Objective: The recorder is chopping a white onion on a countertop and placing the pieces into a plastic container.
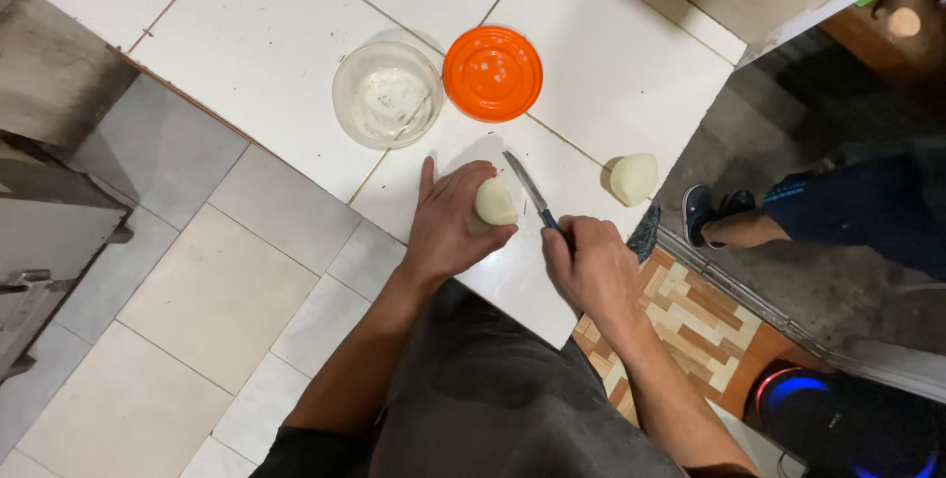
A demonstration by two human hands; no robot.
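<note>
My left hand (448, 227) rests on the white tiled worktop (591, 74), its fingers (471, 180) curled over a pale, smooth peeled piece of vegetable (495, 203), rounded on top, which sits near the worktop's front edge. My right hand (589, 263) is closed tight around the dark blue handle of a knife (532, 193); its slim metal blade has its long axis running from my fist up and to the left, tip pointing away from me, just beside the piece I hold. A second pale piece (633, 178), of the same smooth, rounded shape, lies apart to the right, close to the worktop's corner. Beyond the knife tip lies a round orange plastic lid (492, 73) with raised concentric rings, and touching its left side stands a clear round container (386, 95), open, with a whitish smear inside. A person's foot in a dark shoe (698, 212) stands on the floor to the right.
</note>
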